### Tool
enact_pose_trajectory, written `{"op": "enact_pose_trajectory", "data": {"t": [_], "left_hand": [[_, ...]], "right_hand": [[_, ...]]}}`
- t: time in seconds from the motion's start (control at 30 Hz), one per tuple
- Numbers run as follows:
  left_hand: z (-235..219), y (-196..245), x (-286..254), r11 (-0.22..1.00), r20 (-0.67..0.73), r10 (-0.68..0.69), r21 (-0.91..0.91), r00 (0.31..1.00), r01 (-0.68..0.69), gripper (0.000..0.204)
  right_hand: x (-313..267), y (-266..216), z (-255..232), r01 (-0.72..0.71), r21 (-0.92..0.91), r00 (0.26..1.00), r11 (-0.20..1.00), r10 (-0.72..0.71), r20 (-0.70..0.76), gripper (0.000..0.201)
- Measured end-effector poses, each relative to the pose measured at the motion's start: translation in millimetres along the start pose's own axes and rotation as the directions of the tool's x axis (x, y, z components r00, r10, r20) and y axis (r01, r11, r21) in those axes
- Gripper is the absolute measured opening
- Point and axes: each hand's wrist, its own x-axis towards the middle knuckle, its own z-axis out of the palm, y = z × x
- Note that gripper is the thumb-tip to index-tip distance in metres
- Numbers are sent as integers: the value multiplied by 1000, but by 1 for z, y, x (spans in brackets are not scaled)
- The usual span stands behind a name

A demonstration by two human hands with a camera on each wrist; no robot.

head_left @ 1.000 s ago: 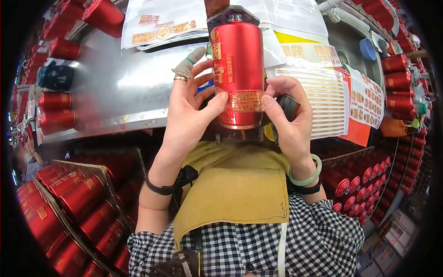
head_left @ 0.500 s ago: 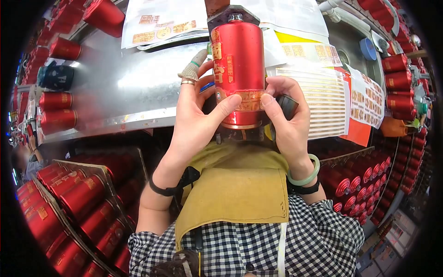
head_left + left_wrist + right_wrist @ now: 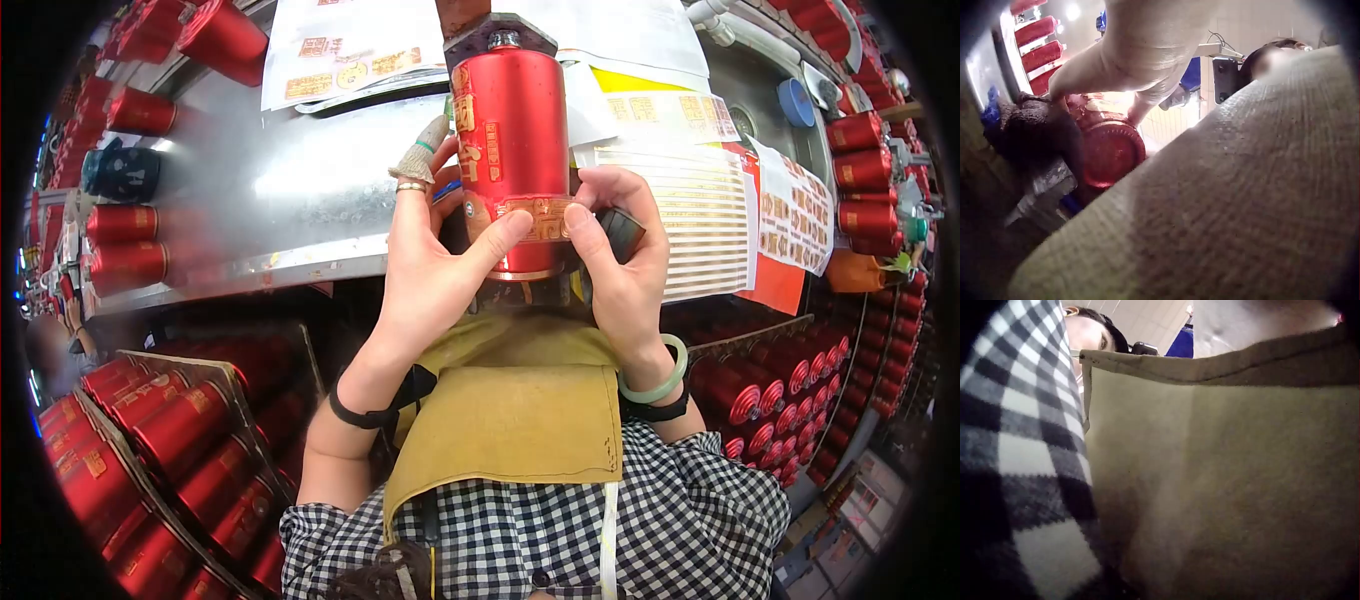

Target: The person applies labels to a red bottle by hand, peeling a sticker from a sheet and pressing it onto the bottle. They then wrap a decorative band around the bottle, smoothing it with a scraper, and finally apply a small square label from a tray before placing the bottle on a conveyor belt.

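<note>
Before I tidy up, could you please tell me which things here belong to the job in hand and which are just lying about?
Part of the job:
- red bottle
- gold label
- probably, label sheets

Apparently just lying about:
- blue cup
- dark teal container

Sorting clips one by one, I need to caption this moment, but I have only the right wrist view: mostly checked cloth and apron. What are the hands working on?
Observer: The head view shows a red bottle between the left hand and the right hand.
Operator: Where are the fingers touching?
Observer: Fingers of both hands are on the gold-patterned label near its lower end.
Operator: Does the left wrist view add anything?
Observer: Yes, it shows the bottle's round base, ridged around its rim.
</note>
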Motion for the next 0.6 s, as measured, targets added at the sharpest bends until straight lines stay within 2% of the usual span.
{"op": "enact_pose_trajectory", "data": {"t": [0.23, 0.3, 0.43, 0.6], "left_hand": [[2, 2, -1, 999, -23, -36, -38, 999, 35, 86], [1, -2, 1, 998, -2, 9, -64, 1000, -9, 85], [0, 0, 1, 995, 33, -24, -91, 999, 26, 84], [-1, 7, 5, 995, 79, -52, -77, 995, 59, 80]], "right_hand": [[0, 3, 0, -1, -18, 1000, 1000, 1, -11, 26], [0, 4, 0, -3, -25, 1000, 1000, 2, -10, 26], [1, 5, 1, 8, -66, 1000, 998, -9, -25, 27], [7, 7, -10, -82, -127, 996, 989, 76, -48, 27]]}}
